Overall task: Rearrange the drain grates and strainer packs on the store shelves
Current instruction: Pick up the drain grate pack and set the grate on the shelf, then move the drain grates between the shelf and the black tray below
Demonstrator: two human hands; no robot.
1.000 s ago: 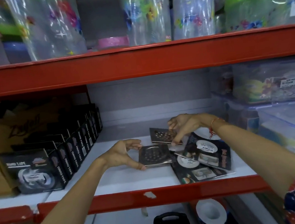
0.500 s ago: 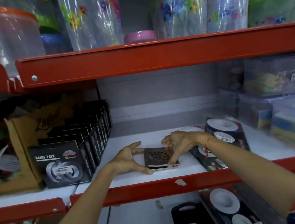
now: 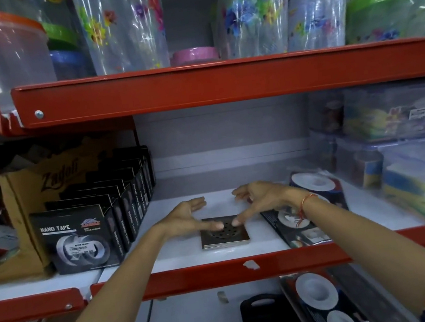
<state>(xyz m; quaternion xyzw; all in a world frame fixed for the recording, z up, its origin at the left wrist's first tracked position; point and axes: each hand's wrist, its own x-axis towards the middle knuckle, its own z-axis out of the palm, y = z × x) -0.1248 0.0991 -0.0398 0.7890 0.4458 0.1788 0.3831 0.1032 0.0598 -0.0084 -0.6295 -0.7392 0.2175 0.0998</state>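
Note:
A small stack of square metal drain grates (image 3: 225, 234) lies flat on the white middle shelf (image 3: 181, 255), near its red front edge. My left hand (image 3: 186, 217) hovers over the stack's left side, fingers spread, thumb tip at the top grate. My right hand (image 3: 259, 199) is over its right side, also spread, thumb tip touching the grate's holes. Neither hand grips anything. Black strainer packs (image 3: 315, 217) with white round strainers lie and lean just right of the grates, partly behind my right wrist.
A row of black nano tape boxes (image 3: 80, 236) stands at the left beside a cardboard box (image 3: 32, 191). Clear plastic containers (image 3: 410, 160) fill the right. More strainer packs (image 3: 318, 301) lie on the shelf below. Wrapped plastic jars stand on the upper shelf (image 3: 222, 83).
The two grates, apart a second ago, now sit stacked together. Both hands have let go of them and lifted slightly, fingers spreading. The view has shifted a little to the right.

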